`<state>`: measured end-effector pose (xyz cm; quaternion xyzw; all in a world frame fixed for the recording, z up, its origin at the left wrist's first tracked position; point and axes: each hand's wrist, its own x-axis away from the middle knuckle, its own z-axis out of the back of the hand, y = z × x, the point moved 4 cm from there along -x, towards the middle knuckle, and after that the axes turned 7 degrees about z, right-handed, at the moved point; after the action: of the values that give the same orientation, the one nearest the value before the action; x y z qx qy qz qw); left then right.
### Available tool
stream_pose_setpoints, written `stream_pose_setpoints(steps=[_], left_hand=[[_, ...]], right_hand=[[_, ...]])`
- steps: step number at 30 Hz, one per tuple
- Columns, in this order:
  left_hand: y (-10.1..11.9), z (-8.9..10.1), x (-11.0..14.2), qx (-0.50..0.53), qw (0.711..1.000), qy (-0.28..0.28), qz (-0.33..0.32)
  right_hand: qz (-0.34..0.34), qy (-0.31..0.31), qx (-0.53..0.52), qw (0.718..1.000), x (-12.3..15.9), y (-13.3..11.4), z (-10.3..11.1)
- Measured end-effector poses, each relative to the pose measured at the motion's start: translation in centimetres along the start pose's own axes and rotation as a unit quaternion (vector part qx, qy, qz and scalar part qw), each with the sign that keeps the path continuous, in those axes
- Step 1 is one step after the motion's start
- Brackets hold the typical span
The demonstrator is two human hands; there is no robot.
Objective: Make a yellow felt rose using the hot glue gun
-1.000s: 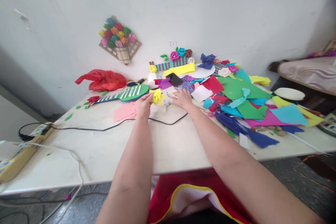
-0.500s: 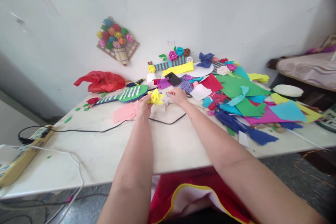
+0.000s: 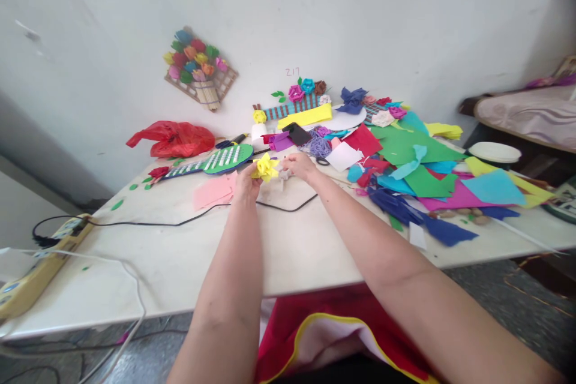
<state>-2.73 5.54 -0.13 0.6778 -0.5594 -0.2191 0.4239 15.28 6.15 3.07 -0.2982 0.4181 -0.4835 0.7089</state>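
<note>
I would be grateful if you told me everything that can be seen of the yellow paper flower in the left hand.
The yellow paper flower is bright, with several pointed petals spread open in a star-like shape; the material looks like thin, creased paper. The left hand grips its left side, holding it over the white table. The right hand is close to its right; whether they touch is unclear. No stem can be made out.

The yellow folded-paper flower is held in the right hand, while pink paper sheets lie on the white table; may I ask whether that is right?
Not quite: the head view shows the yellow folded-paper flower held in the left hand. The pink paper sheets do lie on the white table.
</note>
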Motion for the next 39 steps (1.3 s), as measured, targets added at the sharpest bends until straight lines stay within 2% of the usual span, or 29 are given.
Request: stream_pose_setpoints(steps=[7, 12, 18, 32, 36, 39], left_hand=[[0.0, -0.5, 0.8, 0.040, 0.998, 0.011, 0.038], [0.0, -0.8, 1.2, 0.044, 0.997, 0.017, 0.058], [-0.1, -0.9, 1.4, 0.032, 0.996, 0.025, 0.080], [-0.2, -1.0, 1.3, 0.013, 0.992, 0.032, 0.118], [-0.1, -1.0, 1.4, 0.011, 0.993, 0.032, 0.111], [0.0, -1.0, 1.3, 0.005, 0.997, 0.011, 0.075]], right_hand=[[-0.040, -0.052, -0.152, 0.986, 1.0, -1.5, -1.0], [-0.048, -0.050, -0.140, 0.988, 1.6, -2.1, -1.3], [-0.060, -0.027, -0.191, 0.979, 1.5, -2.1, -1.3], [-0.075, -0.023, -0.223, 0.972, 1.5, -2.1, -1.3], [-0.079, -0.019, -0.223, 0.972, 1.6, -2.0, -1.2], [-0.081, -0.017, -0.215, 0.973, 1.5, -1.9, -1.1]])
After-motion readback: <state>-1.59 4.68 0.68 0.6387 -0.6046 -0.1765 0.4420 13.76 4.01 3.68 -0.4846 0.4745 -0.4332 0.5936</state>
